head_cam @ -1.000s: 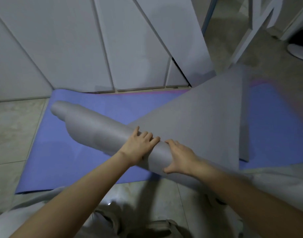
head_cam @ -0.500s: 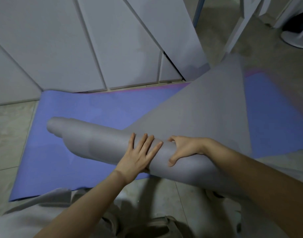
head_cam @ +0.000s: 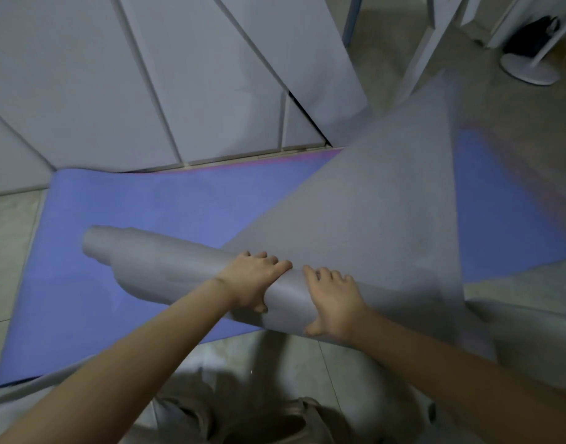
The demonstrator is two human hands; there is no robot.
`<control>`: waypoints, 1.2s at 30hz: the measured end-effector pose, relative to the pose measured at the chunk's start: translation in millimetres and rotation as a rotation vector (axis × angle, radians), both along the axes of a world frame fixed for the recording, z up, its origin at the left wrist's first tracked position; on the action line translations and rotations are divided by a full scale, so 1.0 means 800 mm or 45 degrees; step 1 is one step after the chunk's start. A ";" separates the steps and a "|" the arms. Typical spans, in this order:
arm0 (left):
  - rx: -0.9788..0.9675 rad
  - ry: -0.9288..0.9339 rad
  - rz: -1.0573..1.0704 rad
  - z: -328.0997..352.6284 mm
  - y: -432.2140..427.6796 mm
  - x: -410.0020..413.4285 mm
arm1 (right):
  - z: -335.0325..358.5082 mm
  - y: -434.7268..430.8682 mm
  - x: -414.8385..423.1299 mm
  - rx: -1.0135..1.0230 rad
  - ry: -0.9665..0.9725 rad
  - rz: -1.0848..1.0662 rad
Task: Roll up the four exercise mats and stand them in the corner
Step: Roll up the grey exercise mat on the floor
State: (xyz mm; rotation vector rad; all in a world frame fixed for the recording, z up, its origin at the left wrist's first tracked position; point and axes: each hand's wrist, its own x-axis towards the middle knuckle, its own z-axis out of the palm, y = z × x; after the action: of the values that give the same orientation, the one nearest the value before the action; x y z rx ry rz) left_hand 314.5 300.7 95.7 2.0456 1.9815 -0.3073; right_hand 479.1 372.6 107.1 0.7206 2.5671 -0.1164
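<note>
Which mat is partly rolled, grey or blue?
The grey mat: the left hand and right hand grip its roll; the rest spreads unrolled to the right. The blue mat lies flat beneath it.

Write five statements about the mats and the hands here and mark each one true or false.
1. The left hand and the right hand both grip the rolled part of the grey mat. True.
2. The grey mat is rolled up all the way. False: a wide flat part is unrolled and stretches away to the right.
3. The grey mat lies over a blue mat. True.
4. The blue mat is rolled up. False: it lies flat on the floor.
5. The roll's left end is even. False: a narrower inner part sticks out there.
</note>
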 end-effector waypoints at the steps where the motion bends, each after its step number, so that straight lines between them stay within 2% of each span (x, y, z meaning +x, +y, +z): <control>1: 0.011 0.015 -0.002 0.002 0.003 0.000 | -0.001 0.004 0.001 -0.011 0.031 -0.028; 5: 0.093 0.089 0.035 0.009 0.006 0.002 | 0.007 0.037 -0.003 -0.097 0.187 -0.125; 8: 0.301 0.216 0.012 0.008 -0.008 0.006 | 0.023 0.055 -0.011 -0.197 0.247 -0.183; 12: 0.456 0.319 0.048 -0.002 -0.024 0.013 | 0.039 0.063 -0.029 -0.291 0.267 -0.186; 19: 0.518 0.375 -0.019 -0.004 -0.042 0.019 | 0.064 0.080 -0.050 -0.766 -0.013 -0.321; 23: 0.510 0.249 -0.047 -0.006 -0.040 0.019 | 0.060 0.081 -0.051 -0.825 -0.131 -0.327; 27: 0.479 0.066 -0.035 -0.014 -0.033 0.000 | 0.058 0.063 -0.049 -0.731 -0.087 -0.229; 29: 0.402 0.002 -0.005 -0.020 -0.029 -0.006 | 0.053 0.048 -0.040 -0.484 -0.079 -0.106; 32: 0.282 -0.079 0.032 -0.012 -0.013 -0.008 | 0.038 0.022 -0.022 0.098 -0.094 0.135; 34: 0.193 -0.152 0.032 -0.004 0.002 -0.010 | 0.037 0.011 -0.014 0.262 -0.162 0.163; 36: 0.111 -0.226 0.042 0.005 0.015 -0.009 | 0.030 0.014 -0.007 0.333 -0.102 0.150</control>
State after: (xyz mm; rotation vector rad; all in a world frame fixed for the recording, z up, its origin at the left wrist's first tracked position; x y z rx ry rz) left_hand 307.1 312.6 99.7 2.0119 1.9494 -0.0312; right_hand 473.7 383.4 131.2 0.6497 2.5660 0.2850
